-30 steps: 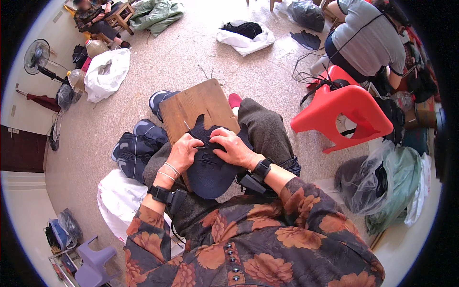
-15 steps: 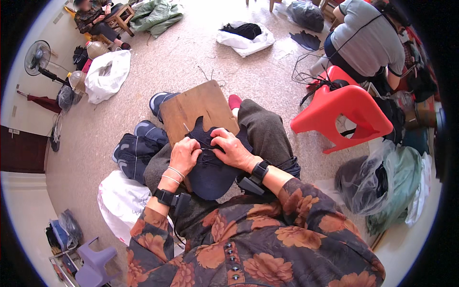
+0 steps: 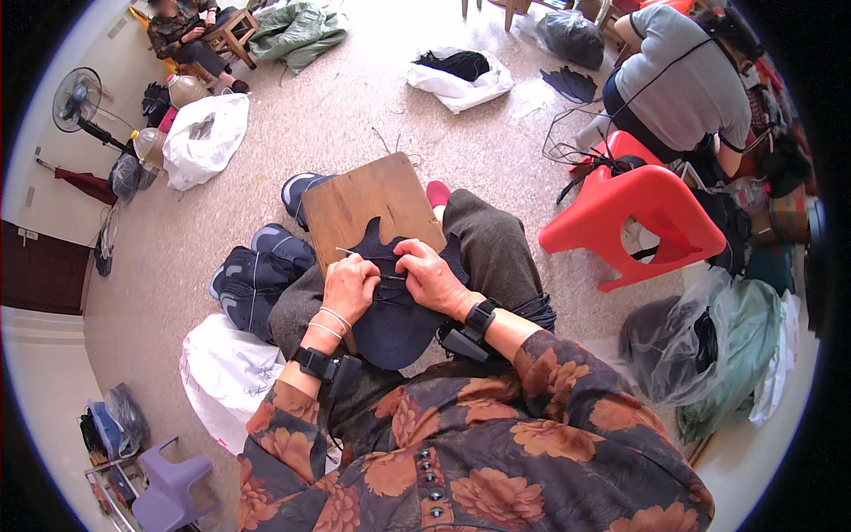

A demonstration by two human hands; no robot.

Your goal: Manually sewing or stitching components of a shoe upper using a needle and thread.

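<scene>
A dark navy shoe upper piece lies across my lap, its top edge over a brown wooden board resting on my knees. My left hand pinches a thin needle at the piece's upper left, fingers closed on it. My right hand presses down on the navy piece beside it, fingers curled over the fabric and a dark thread. Both wrists carry black bands.
Dark navy shoes and a white bag lie at my left. A red plastic stool stands to the right, with a seated person behind it. A fan, white bags and a purple stool ring the floor.
My left hand has shifted slightly up and right along the navy piece with the needle. My right hand stays pressed on the fabric.
</scene>
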